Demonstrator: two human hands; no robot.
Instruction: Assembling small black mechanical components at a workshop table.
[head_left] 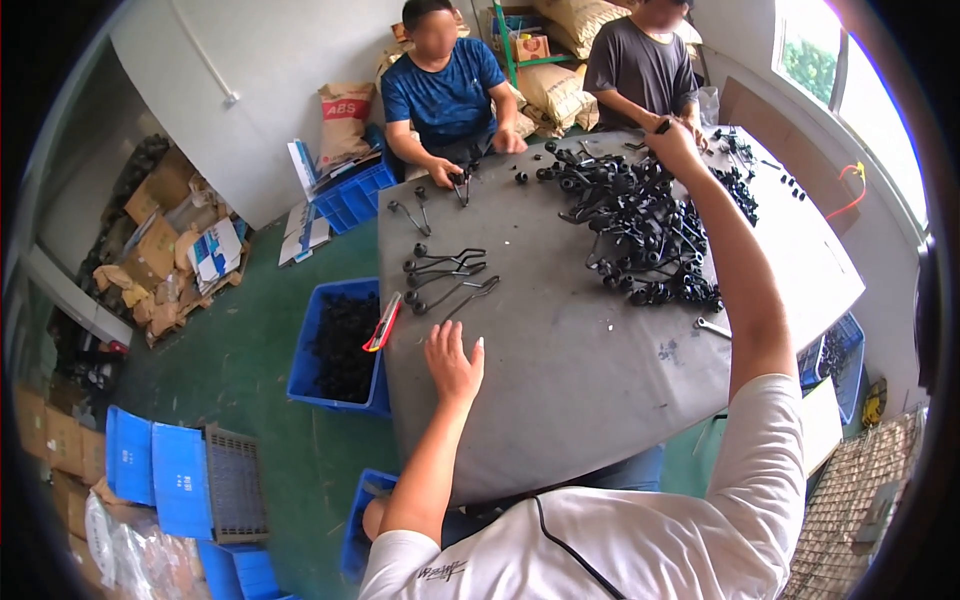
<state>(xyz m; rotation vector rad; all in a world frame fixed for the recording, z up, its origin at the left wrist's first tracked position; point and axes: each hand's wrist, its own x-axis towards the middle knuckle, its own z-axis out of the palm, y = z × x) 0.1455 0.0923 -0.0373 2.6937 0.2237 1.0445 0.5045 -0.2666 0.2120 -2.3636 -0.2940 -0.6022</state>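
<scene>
My left hand [455,365] lies open on the grey tabletop [540,380] near its left edge, fingers stretched out. Just beyond it rest several black bent rods with round ends [455,290], roughly side by side. A red utility knife [383,322] sits at the table's left edge, close to these rods. My right arm reaches far across the table, past a big heap of similar black rods [640,220]. At its end my right hand [677,148] is closed, with a small black piece [663,127] showing at its fingers; its exact kind is unclear.
Across the table, a person in blue [440,100] handles black parts; another in dark grey [645,75] stands at the far right. A wrench [712,327] lies right of the heap's near end. Blue bins [300,360] with black parts stand beside the table.
</scene>
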